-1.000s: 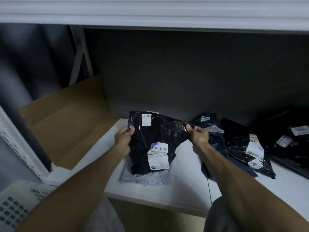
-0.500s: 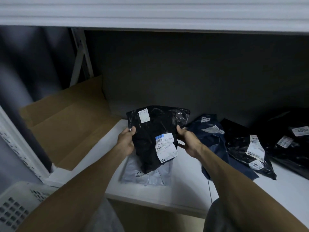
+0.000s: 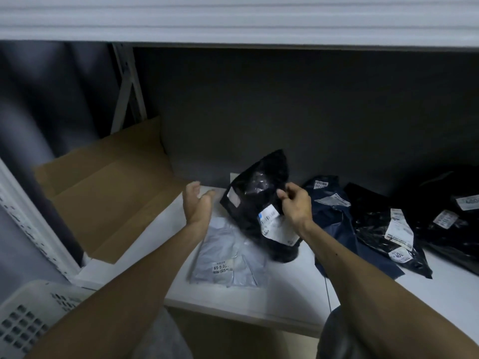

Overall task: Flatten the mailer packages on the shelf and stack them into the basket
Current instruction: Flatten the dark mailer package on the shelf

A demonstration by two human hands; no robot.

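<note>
Black crinkled plastic mailer (image 3: 255, 189), centre frame, hangs tilted, pinched in the grip of the right hand (image 3: 296, 206); left hand (image 3: 197, 206) just beside it, grip wide.

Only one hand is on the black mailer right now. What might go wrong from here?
1. The right hand alone pinches the black mailer at one edge, with the left hand open beside it; the glossy bag may slip from that grip.
2. It hangs tilted over the gray mailer, which lies near the front edge of the shelf; a drop might knock that one off.
3. The basket sits low left, barely in view; a one-handed carry may miss it.
</note>
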